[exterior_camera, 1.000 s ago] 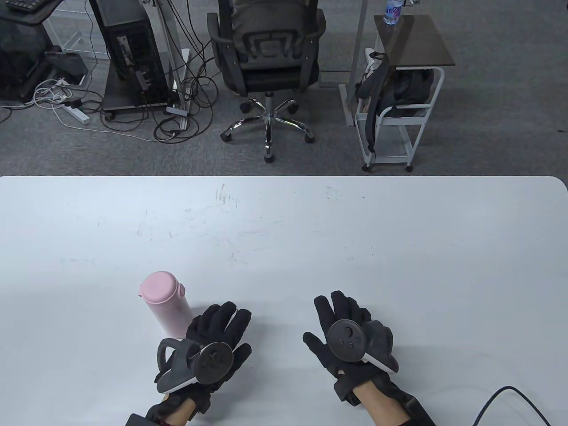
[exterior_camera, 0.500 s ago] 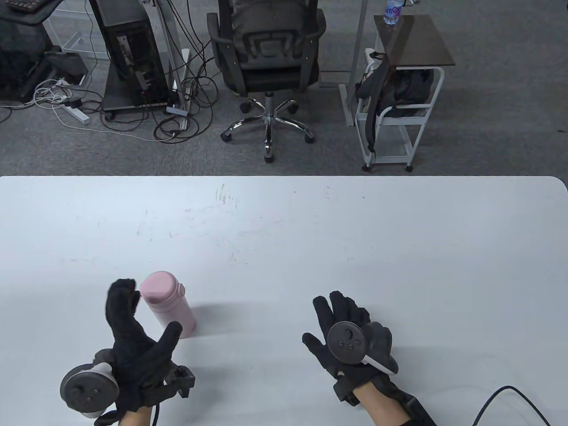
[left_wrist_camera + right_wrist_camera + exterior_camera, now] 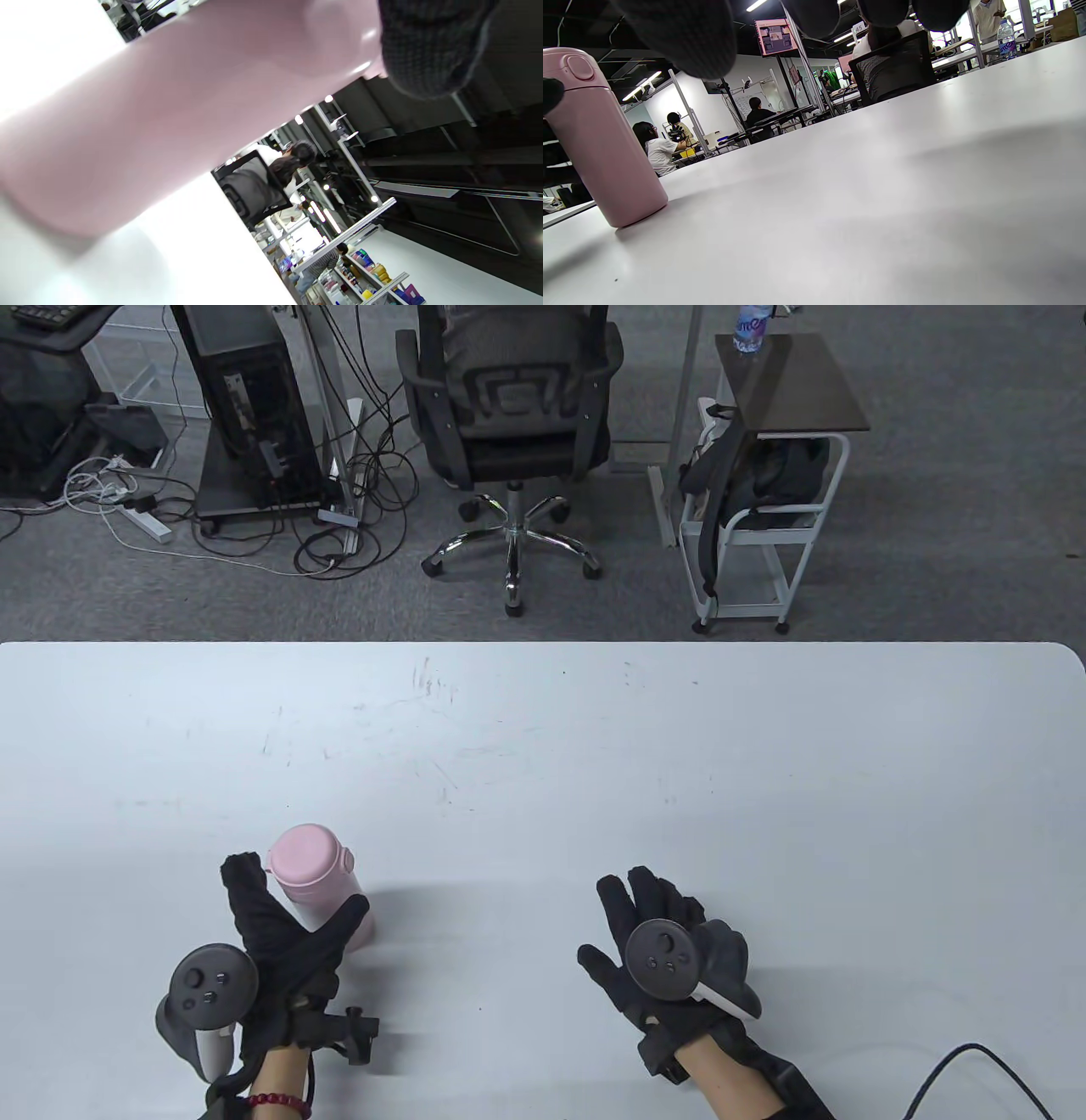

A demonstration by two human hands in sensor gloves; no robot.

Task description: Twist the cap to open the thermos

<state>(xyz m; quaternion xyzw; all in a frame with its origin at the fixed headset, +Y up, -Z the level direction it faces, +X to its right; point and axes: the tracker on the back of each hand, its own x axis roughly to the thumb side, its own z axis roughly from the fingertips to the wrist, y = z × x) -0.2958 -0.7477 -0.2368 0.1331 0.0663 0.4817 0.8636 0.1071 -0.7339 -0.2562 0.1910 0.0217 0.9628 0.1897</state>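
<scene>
A smooth pink cylindrical thermos (image 3: 318,895) stands capped on the matte white table (image 3: 594,746). The knit-gloved left hand (image 3: 280,946) cups it, possibly touching; the right hand (image 3: 657,959) lies spread flat.

Table view: thermos (image 3: 318,895) stands upright on the table (image 3: 543,746), lower left of frame, cap (image 3: 307,861) on top. Left hand (image 3: 276,954) sits just below and left of it, fingers (image 3: 246,878) at the thermos's left side, thumb (image 3: 344,920) across its lower right; contact not certain. Right hand (image 3: 666,959) lies lower centre-right, well apart from the thermos. Cable (image 3: 976,1073) in the lower right corner. Beyond the table's far edge: office chair (image 3: 509,415) upper centre, cart (image 3: 768,483) upper right, computer tower (image 3: 250,407) upper left.
</scene>
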